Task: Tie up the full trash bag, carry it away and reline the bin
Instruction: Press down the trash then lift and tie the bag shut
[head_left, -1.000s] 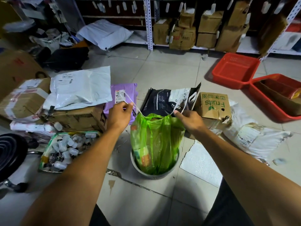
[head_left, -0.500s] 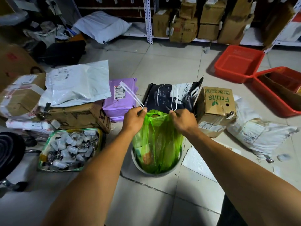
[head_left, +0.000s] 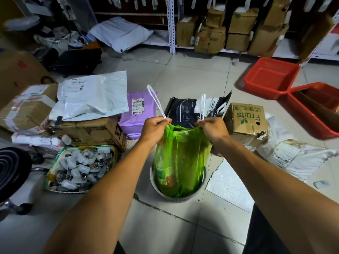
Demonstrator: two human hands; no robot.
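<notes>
A full green trash bag (head_left: 180, 162) stands in a round grey bin (head_left: 163, 194) on the tiled floor at the centre. My left hand (head_left: 156, 126) pinches the bag's top edge on the left, and a white drawstring loop (head_left: 155, 99) sticks up from it. On the right, my right hand (head_left: 213, 128) grips the opposite edge, with a second white drawstring loop (head_left: 203, 105) rising from its fingers. The bag's mouth is drawn narrow between the two hands. Packaging shows through the green plastic.
Behind the bin lie a purple parcel (head_left: 135, 110), a black bag (head_left: 190, 112) and a "Fruits" carton (head_left: 246, 118). A tray of small bottles (head_left: 78, 167) sits left, a white foam sheet (head_left: 227, 187) right. Red baskets (head_left: 271, 77) stand far right, shelves of cartons behind.
My hands have come together from wide apart, gathering the bag's mouth narrow. The drawstring loops now stand up from my fists.
</notes>
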